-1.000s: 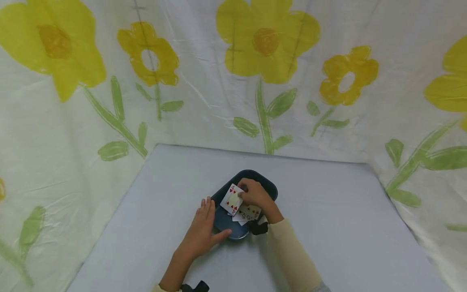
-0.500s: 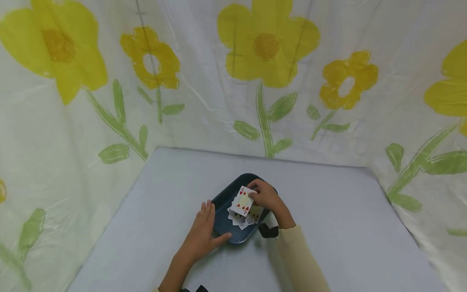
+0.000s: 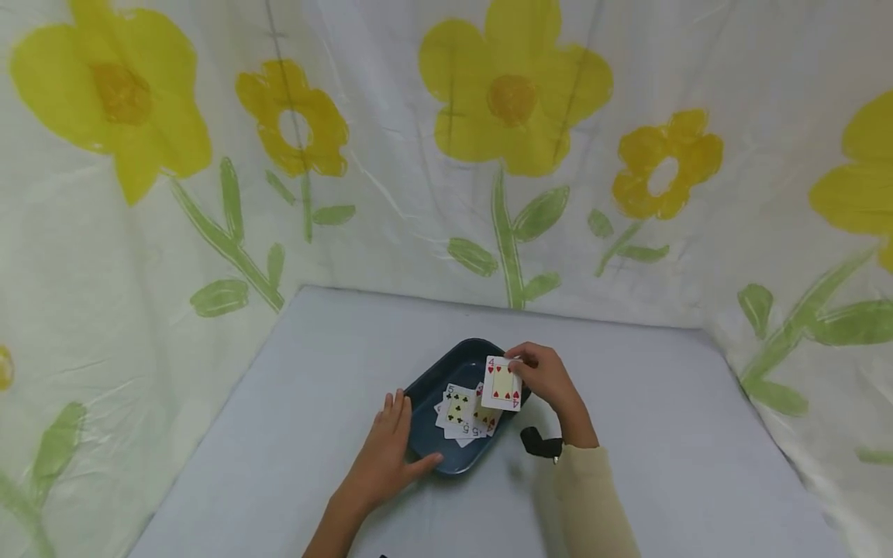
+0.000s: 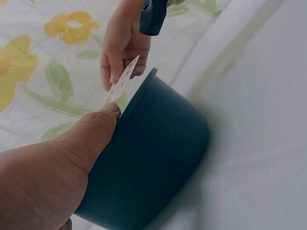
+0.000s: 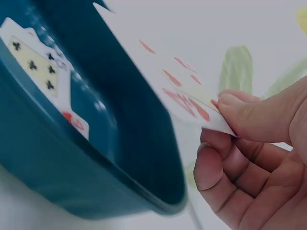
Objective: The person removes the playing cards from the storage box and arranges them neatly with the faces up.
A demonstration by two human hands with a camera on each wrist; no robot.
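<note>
At the bottom of my head feed, right of centre, I see a pale yellow sleeve [image 3: 596, 504]. Left of centre, the left hand [image 3: 382, 453] is spread wide, fingers straight along the left side of a dark blue tray [image 3: 422, 434], thumb against its near end. Inside, mid-frame, I make out a loose, overlapping pile of playing cards [image 3: 457, 406], a five of clubs showing. Right of that, the right hand [image 3: 547, 377] pinches one heart card [image 3: 500, 387] between thumb and fingers, tilted above the tray's right rim. The white table [image 3: 628, 372] stretches behind, and a yellow-flowered cloth [image 3: 391, 163] fills the upper frame.
</note>
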